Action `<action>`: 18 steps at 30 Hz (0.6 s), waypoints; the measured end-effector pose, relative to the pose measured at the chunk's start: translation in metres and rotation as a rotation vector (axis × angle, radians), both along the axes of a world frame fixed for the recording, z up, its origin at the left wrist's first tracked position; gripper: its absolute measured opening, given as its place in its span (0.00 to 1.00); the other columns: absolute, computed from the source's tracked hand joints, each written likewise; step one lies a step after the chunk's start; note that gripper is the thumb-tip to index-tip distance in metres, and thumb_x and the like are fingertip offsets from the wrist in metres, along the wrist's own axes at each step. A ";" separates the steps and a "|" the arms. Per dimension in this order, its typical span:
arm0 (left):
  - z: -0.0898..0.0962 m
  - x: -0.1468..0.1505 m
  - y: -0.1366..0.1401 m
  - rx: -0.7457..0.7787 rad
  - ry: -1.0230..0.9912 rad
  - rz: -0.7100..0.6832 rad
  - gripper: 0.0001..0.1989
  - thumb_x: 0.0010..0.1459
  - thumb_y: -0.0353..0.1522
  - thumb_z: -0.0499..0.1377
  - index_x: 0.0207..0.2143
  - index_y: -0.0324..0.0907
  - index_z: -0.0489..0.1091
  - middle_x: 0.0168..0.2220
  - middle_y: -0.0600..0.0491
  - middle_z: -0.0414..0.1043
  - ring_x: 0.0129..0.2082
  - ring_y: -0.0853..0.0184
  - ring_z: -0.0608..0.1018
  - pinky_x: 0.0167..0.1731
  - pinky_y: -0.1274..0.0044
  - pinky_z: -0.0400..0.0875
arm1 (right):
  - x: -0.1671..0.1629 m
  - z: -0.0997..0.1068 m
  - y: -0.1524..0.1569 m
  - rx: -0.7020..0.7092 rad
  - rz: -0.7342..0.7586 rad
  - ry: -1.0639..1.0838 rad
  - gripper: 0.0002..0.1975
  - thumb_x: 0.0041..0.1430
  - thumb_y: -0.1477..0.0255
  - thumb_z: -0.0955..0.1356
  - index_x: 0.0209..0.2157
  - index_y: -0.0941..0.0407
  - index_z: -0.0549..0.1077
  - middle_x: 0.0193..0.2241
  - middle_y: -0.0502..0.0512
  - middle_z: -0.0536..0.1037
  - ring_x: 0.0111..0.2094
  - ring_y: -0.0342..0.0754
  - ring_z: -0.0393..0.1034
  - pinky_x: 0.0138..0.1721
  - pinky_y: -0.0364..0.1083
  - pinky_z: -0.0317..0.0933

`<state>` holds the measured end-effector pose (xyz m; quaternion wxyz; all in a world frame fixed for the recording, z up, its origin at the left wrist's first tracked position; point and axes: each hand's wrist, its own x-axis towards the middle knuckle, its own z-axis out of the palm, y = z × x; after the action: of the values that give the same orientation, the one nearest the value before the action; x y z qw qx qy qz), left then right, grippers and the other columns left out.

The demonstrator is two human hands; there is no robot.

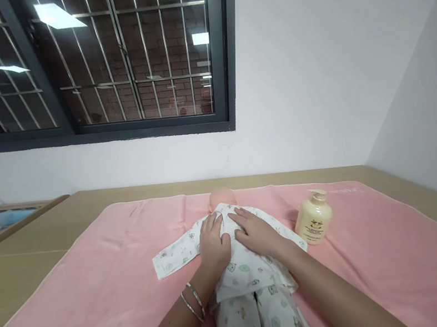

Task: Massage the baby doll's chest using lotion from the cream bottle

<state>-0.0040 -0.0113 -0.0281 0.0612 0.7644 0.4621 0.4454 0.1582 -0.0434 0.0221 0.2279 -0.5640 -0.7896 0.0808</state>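
Observation:
A baby doll lies on a pink blanket (110, 295), its bald head (222, 198) toward the wall. It wears a white patterned long-sleeved top (243, 266) and matching trousers (238, 323). Both sleeves spread outward; no doll hand shows at the left cuff. My left hand (214, 243) rests on the left side of the doll's upper chest, fingers stretched out. On the other side of the chest lies my right hand (256, 231), its fingers also extended and flat on the cloth. Neither hand grips anything. Two bangles circle my left wrist.
A pale yellow pump bottle (313, 217) stands on the blanket near the doll's right-hand cuff in the view. Wooden table edges (17, 244) border the blanket. Behind is a white wall (303, 69) with a dark-framed, barred window (144, 123). Something light blue lies at far left.

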 end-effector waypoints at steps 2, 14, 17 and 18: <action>0.001 0.000 -0.001 -0.005 0.010 0.002 0.28 0.50 0.25 0.49 0.55 0.36 0.67 0.58 0.43 0.65 0.59 0.55 0.64 0.61 0.58 0.57 | -0.001 -0.003 0.002 0.037 0.001 0.005 0.29 0.59 0.71 0.61 0.63 0.57 0.60 0.64 0.60 0.56 0.65 0.52 0.47 0.64 0.52 0.43; 0.003 0.001 -0.001 -0.007 -0.002 -0.008 0.24 0.55 0.28 0.49 0.55 0.37 0.66 0.58 0.43 0.65 0.60 0.55 0.64 0.61 0.57 0.56 | 0.006 -0.008 0.007 0.104 0.065 0.134 0.27 0.59 0.71 0.61 0.61 0.55 0.62 0.64 0.59 0.57 0.65 0.53 0.47 0.64 0.57 0.42; -0.001 0.001 0.001 -0.028 -0.033 0.006 0.23 0.60 0.33 0.49 0.57 0.39 0.64 0.61 0.43 0.61 0.63 0.53 0.60 0.62 0.56 0.52 | 0.005 0.001 0.004 0.195 0.068 0.182 0.27 0.59 0.73 0.61 0.60 0.55 0.63 0.64 0.58 0.56 0.66 0.51 0.46 0.65 0.59 0.38; -0.002 0.001 0.002 -0.023 -0.045 0.012 0.23 0.61 0.34 0.49 0.58 0.40 0.62 0.62 0.43 0.59 0.64 0.53 0.58 0.62 0.55 0.51 | 0.004 0.003 0.003 0.248 0.060 0.190 0.27 0.58 0.74 0.61 0.60 0.56 0.64 0.64 0.58 0.56 0.66 0.50 0.46 0.65 0.59 0.36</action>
<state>-0.0035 -0.0093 -0.0302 0.0777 0.7505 0.4704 0.4577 0.1620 -0.0401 0.0250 0.3671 -0.4975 -0.7848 0.0426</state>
